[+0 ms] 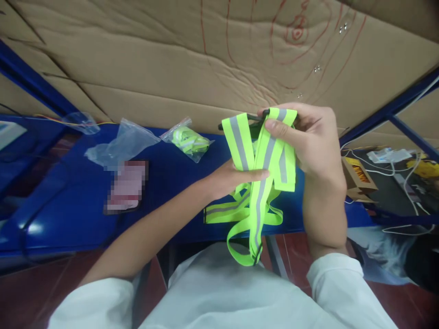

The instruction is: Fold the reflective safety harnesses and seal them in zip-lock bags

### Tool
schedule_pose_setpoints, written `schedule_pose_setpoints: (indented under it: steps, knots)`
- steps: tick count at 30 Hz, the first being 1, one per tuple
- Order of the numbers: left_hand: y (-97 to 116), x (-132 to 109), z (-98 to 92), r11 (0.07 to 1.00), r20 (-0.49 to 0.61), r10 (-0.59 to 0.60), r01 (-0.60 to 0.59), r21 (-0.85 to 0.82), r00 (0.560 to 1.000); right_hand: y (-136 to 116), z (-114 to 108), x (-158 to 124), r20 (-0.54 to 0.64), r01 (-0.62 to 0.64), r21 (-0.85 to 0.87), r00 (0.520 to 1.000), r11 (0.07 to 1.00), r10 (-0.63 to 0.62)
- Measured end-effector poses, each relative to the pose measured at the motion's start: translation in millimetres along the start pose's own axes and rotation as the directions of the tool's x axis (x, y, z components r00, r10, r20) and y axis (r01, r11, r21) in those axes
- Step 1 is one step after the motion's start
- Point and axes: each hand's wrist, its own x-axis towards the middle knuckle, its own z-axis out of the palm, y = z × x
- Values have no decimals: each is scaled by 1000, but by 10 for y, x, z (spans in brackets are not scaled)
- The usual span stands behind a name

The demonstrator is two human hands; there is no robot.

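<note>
Neon yellow-green straps [258, 201] with grey reflective stripes hang in loops from both hands, over the front edge of the blue table. My right hand [307, 137] pinches the upper end near a black buckle, thumb across the strap. My left hand [236, 178] is closed round the straps lower down, its thumb lying over the middle one. Part of the left fingers is hidden behind the material. Some of the strap, with a black slider at its end, rests on or just above the table.
On the blue table [78, 183] lie a bagged neon bundle [190, 140], an empty clear bag [132, 139] and a blurred-out flat object [127, 186]. Cardboard [154, 59] stands behind. At the right are an open carton [358, 180], white cables and a person's leg [380, 253].
</note>
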Motion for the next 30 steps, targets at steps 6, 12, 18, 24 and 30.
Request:
schedule_pose_setpoints:
  steps: [6, 12, 18, 24, 30]
  knots:
    - [108, 86, -235, 983, 75, -172, 176, -49, 982, 235, -156, 99, 7, -22, -9, 1000, 1000, 22]
    - [158, 187, -356, 996, 31, -89, 88, 14, 996, 390, -48, 173, 84, 44, 54, 995, 998, -48]
    - [195, 288, -353, 969, -95, 214, -200, 142, 972, 520, 304, 261, 60, 74, 137, 995, 988, -82]
    - [129, 252, -302, 983, -86, 46, -30, 181, 995, 543, 218, 218, -56, 150, -146, 986, 978, -159]
    - [24, 217, -398, 986, 153, -147, 133, 99, 977, 511, -114, 205, 24, 52, -291, 999, 955, -47]
